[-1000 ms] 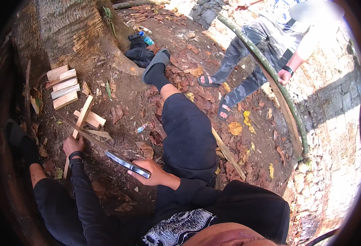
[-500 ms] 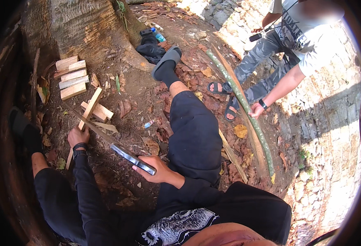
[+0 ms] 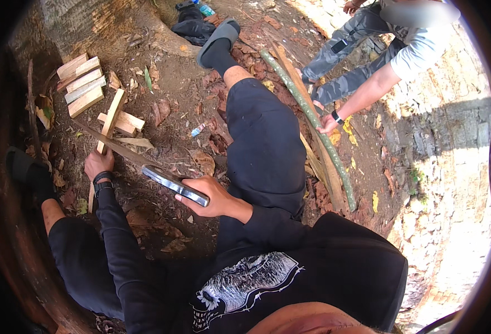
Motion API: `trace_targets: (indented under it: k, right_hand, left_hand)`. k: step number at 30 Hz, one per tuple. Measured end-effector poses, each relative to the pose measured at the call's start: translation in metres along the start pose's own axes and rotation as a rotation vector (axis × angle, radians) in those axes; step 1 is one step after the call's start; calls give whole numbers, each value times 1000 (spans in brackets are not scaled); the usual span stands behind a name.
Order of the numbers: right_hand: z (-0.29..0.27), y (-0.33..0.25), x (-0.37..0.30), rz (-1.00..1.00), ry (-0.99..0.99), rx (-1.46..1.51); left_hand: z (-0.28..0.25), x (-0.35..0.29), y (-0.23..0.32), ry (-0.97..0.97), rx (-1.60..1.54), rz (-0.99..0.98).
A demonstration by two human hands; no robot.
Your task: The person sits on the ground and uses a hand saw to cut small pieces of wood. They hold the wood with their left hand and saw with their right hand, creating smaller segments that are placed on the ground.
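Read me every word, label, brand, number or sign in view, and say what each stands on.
None can be read in this view.
Wrapper on the ground: coloured print, too small to read.
Bottle: at the top edge, too small to read.
Shirt print: a white picture; no letters I can make out.
Saw handle and wood strip: no writing seen.

A black bundle (image 3: 192, 28) lies by a tree trunk (image 3: 98, 23), a bottle (image 3: 206, 10) beside it.
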State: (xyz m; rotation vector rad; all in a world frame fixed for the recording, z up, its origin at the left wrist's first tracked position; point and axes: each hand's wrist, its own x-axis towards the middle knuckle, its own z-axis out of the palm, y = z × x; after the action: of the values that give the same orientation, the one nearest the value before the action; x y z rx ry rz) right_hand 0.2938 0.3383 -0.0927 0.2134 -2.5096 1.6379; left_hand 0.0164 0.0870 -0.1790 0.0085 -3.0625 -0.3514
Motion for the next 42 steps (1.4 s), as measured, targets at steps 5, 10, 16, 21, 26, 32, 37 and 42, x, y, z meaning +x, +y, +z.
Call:
trace_targets:
  k: [5,10,16,21,26,32,37,42]
  right_hand:
    - [-3,-1,0,-6,-13,-1]
    - [-8,6,15,-37,-33,49]
    - [-2,-2,2,0,-27,33]
    - [-2,-1,2,-1,6,31]
    - [-2,-2,6,14,-21,53]
    - [-8,6,7,13,-31,42]
    - [-3,5,11,56,-68,30]
    - [-13,2,4,116,-68,20]
  left_hand:
    - [5,4,-2,-10,9,-26]
    - [7,8,-9,45,-5,-14]
    - [8,7,-9,12,33,-24]
    - [3,9,-5,-53,-73,6]
    - [24,44,-53,-216,-266,131]
    - [23,38,-45,-237,-40,128]
    - [21,33,-57,-153,0,79]
    - [2,28,-36,-234,-25,5]
